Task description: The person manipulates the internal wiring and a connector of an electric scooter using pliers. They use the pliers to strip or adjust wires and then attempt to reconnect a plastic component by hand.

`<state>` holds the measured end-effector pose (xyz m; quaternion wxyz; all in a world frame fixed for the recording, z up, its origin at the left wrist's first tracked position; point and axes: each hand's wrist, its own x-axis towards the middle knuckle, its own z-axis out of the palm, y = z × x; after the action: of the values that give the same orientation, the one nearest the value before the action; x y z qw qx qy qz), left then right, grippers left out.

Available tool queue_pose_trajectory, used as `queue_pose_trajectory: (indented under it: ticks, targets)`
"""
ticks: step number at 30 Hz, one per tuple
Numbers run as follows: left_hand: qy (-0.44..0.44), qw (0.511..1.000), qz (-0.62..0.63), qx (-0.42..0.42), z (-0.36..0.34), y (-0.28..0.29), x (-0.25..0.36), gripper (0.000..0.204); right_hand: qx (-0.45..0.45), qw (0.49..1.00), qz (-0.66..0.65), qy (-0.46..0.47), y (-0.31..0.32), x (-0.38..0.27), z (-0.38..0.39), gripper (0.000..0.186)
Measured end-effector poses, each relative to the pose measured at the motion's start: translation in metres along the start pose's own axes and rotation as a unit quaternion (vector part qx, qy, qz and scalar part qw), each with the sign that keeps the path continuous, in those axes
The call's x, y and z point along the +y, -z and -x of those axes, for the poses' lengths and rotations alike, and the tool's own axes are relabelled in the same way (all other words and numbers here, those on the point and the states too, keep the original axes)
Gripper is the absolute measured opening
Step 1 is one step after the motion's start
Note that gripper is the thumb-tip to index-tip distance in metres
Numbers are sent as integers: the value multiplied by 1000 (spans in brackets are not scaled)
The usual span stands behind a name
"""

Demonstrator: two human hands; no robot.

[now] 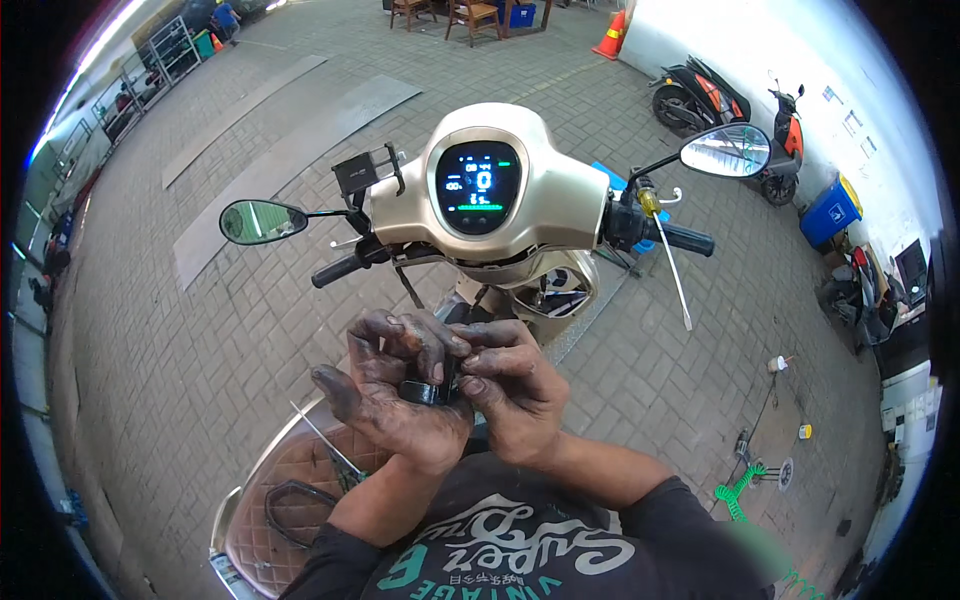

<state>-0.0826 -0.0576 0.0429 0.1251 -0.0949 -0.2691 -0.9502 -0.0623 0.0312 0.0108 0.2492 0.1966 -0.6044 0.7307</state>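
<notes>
My left hand [400,390], palm up and smeared with dark grease, holds a small black plastic part [420,392]. The fingers of my right hand [515,385] are closed in a pinch on the same part from the other side. Fingers cover much of it, so its full shape is hidden. Just beyond my hands stands a beige scooter [575,205] with its round display [478,183] lit. A screwdriver [672,262] with a yellowish handle rests by the right handlebar grip [685,238].
On the brown quilted seat [345,455] lie a black loop [285,510] and a thin metal rod [322,437]. A green coiled hose [740,495] and a white cup [777,364] are on the right. Farther off are parked scooters [705,95], a blue bin [832,212] and a traffic cone [610,38].
</notes>
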Motion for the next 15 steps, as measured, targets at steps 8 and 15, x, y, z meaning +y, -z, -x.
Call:
queue_pose_trajectory:
  ticks: [8, 15]
  targets:
    - [25, 992, -15, 124, 9, 28, -7, 52, -46, 998, 35, -25, 2, 16, 10, 22]
    - [51, 974, -29, 217, 31, 63, 5, 45, -150, 981, 80, -95, -3, 32, 38, 23]
